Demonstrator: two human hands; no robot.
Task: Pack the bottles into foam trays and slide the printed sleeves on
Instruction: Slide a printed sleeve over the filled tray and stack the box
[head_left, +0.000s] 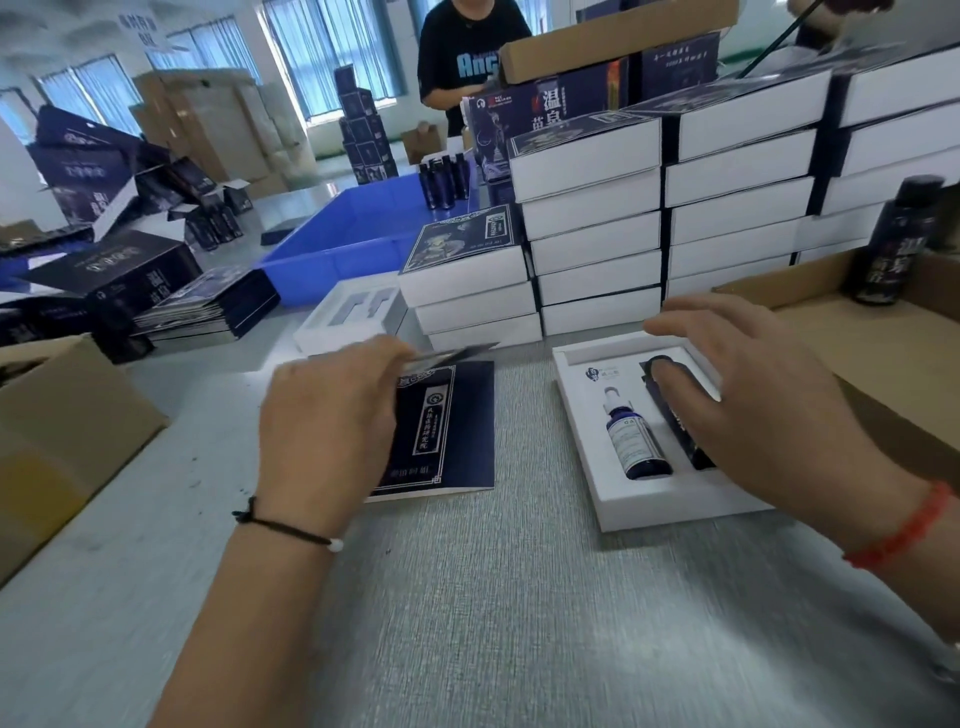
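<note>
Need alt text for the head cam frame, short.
A person's right hand presses a dark bottle into a white foam tray beside a blue dropper bottle, while the left hand pinches a flat printed sleeve off the grey table. Finished white boxes are stacked behind.

- My left hand (332, 415) pinches a blurred flat sleeve (452, 355) above the printed sleeve (441, 426) on the table (493, 597).
- My right hand (753, 400) presses the dark bottle (675, 410) into the foam tray (582, 431), beside the dropper bottle (635, 441).
</note>
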